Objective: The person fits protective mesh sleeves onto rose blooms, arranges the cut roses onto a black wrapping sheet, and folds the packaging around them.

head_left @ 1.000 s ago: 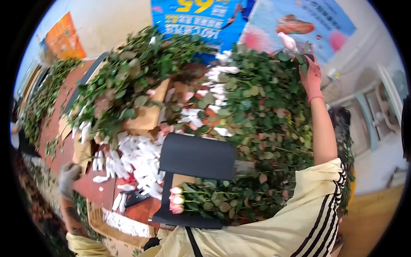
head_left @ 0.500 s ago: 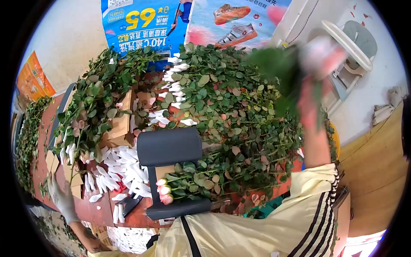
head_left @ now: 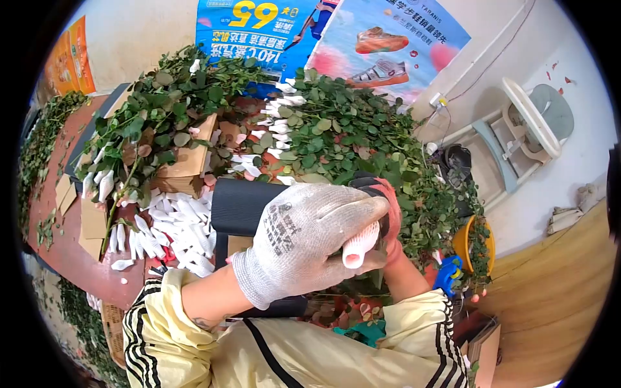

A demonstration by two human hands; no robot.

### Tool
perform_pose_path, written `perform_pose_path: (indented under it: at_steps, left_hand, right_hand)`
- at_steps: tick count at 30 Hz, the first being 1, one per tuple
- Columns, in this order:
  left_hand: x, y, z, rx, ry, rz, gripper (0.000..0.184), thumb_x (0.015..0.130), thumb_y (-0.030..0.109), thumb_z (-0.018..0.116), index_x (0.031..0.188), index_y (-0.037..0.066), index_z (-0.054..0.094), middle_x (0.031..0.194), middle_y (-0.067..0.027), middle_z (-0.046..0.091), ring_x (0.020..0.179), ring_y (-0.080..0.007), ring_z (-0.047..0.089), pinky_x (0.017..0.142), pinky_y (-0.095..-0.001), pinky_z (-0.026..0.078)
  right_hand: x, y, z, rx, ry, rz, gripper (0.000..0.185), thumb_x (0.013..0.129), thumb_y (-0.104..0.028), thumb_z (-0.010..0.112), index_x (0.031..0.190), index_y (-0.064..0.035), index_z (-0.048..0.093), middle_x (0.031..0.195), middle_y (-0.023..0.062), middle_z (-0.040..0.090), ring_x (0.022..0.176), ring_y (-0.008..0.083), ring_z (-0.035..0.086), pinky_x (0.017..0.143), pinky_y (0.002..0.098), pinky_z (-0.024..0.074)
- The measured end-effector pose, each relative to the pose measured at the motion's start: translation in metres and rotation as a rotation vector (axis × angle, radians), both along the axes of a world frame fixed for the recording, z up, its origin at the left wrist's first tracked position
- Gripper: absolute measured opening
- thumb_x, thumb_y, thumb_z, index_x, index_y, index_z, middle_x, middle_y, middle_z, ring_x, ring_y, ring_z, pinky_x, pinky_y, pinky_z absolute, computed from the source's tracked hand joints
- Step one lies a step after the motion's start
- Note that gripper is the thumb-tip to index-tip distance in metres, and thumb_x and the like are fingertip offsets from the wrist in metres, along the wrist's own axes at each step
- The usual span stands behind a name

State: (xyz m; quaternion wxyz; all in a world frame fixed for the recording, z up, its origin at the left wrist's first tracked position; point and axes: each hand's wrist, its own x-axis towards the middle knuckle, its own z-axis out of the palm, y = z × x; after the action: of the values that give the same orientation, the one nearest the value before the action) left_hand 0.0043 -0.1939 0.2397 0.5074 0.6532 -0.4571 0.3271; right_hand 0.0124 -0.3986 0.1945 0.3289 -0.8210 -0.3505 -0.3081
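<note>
In front of my chest, my left hand [head_left: 310, 236], in a grey-white printed glove, is closed around a white foam mesh sleeve [head_left: 362, 244]. The sleeve's round end points toward me, with a pinkish tint inside. My right hand [head_left: 390, 216], in a red and black glove, is closed just behind it, mostly covered by the left. A rose seen at the right hand earlier is now hidden by the gloves. Leafy rose stems [head_left: 343, 123] lie behind the hands. Loose white sleeves [head_left: 184, 226] are heaped left of a dark ridged stand [head_left: 236, 207].
More leafy stems [head_left: 149, 110] lean over a cardboard piece [head_left: 184, 165] at left. To the right are a yellow bucket [head_left: 461, 242], a blue-handled tool [head_left: 446, 275] and a white high chair [head_left: 527, 123]. Posters [head_left: 388, 48] hang behind the red table [head_left: 61, 220].
My left hand has come from the table's left side to the middle, now with a mesh sleeve. My right hand has dropped from the upper right to meet it. The view has shifted.
</note>
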Motion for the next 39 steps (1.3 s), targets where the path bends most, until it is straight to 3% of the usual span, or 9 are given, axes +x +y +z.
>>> perform_pose_path:
  at_steps: [5, 8, 10, 12, 15, 19, 24, 25, 39]
  left_hand:
    - [0.001, -0.005, 0.007, 0.023, 0.08, -0.003, 0.043, 0.067, 0.028, 0.078, 0.1, 0.007, 0.062, 0.084, -0.0097, 0.064, 0.076, -0.0302, 0.064, 0.064, -0.038, 0.049]
    - [0.004, 0.0, 0.001, -0.002, 0.12, -0.057, 0.058, 0.056, 0.027, 0.084, 0.105, 0.004, 0.063, 0.089, -0.0128, 0.065, 0.079, -0.0324, 0.063, 0.069, -0.0375, 0.049]
    - [0.006, 0.014, -0.004, 0.044, 0.077, -0.027, 0.053, 0.058, 0.024, 0.083, 0.102, 0.004, 0.063, 0.089, -0.0134, 0.064, 0.077, -0.0331, 0.063, 0.068, -0.037, 0.05]
    - [0.013, 0.032, -0.021, 0.101, 0.092, -0.079, 0.046, 0.064, 0.014, 0.081, 0.105, 0.003, 0.064, 0.096, -0.0126, 0.066, 0.082, -0.0285, 0.064, 0.072, -0.0355, 0.051]
    - [0.008, 0.045, -0.033, -0.05, 0.395, -0.181, 0.049, 0.065, 0.006, 0.079, 0.111, 0.001, 0.062, 0.102, -0.0129, 0.066, 0.088, -0.0211, 0.065, 0.077, -0.0304, 0.05]
    - [0.006, 0.058, -0.023, -0.013, 0.477, -0.045, 0.047, 0.067, 0.009, 0.075, 0.111, 0.0, 0.061, 0.099, -0.0143, 0.065, 0.086, -0.0254, 0.064, 0.079, -0.0329, 0.049]
    - [0.013, 0.071, -0.024, 0.111, 0.261, 0.196, 0.031, 0.074, 0.018, 0.072, 0.1, 0.004, 0.063, 0.07, -0.0126, 0.057, 0.063, -0.0306, 0.058, 0.056, -0.0384, 0.045]
    - [0.008, 0.075, -0.014, 0.353, 0.278, 0.202, 0.029, 0.075, 0.019, 0.071, 0.1, 0.005, 0.064, 0.067, -0.0118, 0.055, 0.06, -0.0294, 0.057, 0.056, -0.0376, 0.045]
    - [-0.041, 0.124, -0.052, 0.006, 0.451, 0.133, 0.025, 0.077, 0.008, 0.068, 0.102, 0.003, 0.068, 0.063, -0.006, 0.061, 0.05, -0.0144, 0.056, 0.047, -0.0277, 0.044]
  right_hand:
    - [0.005, -0.004, -0.01, 0.077, -0.004, 0.0, 0.046, 0.068, -0.028, 0.069, 0.104, -0.0031, 0.055, 0.097, 0.0132, 0.062, 0.084, 0.0355, 0.06, 0.079, 0.048, 0.0482]
    - [0.008, -0.007, -0.008, 0.061, 0.004, 0.046, 0.048, 0.068, -0.026, 0.07, 0.107, -0.0038, 0.053, 0.105, 0.0138, 0.06, 0.091, 0.0358, 0.059, 0.08, 0.0491, 0.0482]
    - [0.011, -0.03, -0.01, -0.154, 0.182, 0.055, 0.053, 0.064, -0.018, 0.072, 0.11, -0.004, 0.052, 0.112, 0.0142, 0.056, 0.103, 0.0364, 0.055, 0.084, 0.049, 0.0474]
    - [0.013, -0.035, 0.011, -0.545, -0.09, 0.086, 0.059, 0.058, -0.008, 0.072, 0.113, -0.0036, 0.051, 0.118, 0.0145, 0.053, 0.112, 0.0379, 0.05, 0.089, 0.0489, 0.046]
    - [0.022, -0.017, 0.036, -0.643, -0.056, 0.075, 0.064, 0.052, 0.0, 0.069, 0.114, -0.0035, 0.052, 0.115, 0.0147, 0.054, 0.11, 0.039, 0.051, 0.089, 0.0477, 0.0463]
    - [0.028, -0.002, 0.038, -0.688, -0.091, 0.007, 0.059, 0.051, 0.001, 0.068, 0.109, -0.0034, 0.054, 0.112, 0.0145, 0.056, 0.106, 0.0382, 0.054, 0.086, 0.0473, 0.0483]
    - [0.028, 0.001, 0.022, -0.61, -0.161, -0.092, 0.054, 0.051, -0.001, 0.067, 0.104, -0.0039, 0.056, 0.106, 0.0133, 0.057, 0.102, 0.0367, 0.055, 0.084, 0.0457, 0.05]
    - [0.024, 0.004, 0.021, -0.572, -0.165, -0.098, 0.051, 0.05, -0.003, 0.067, 0.1, -0.0034, 0.057, 0.104, 0.0133, 0.058, 0.1, 0.0363, 0.056, 0.082, 0.046, 0.051]
    - [0.029, 0.016, 0.011, -0.547, -0.417, 0.107, 0.048, 0.049, -0.007, 0.068, 0.097, -0.0042, 0.061, 0.098, 0.0132, 0.059, 0.09, 0.035, 0.059, 0.074, 0.0438, 0.0537]
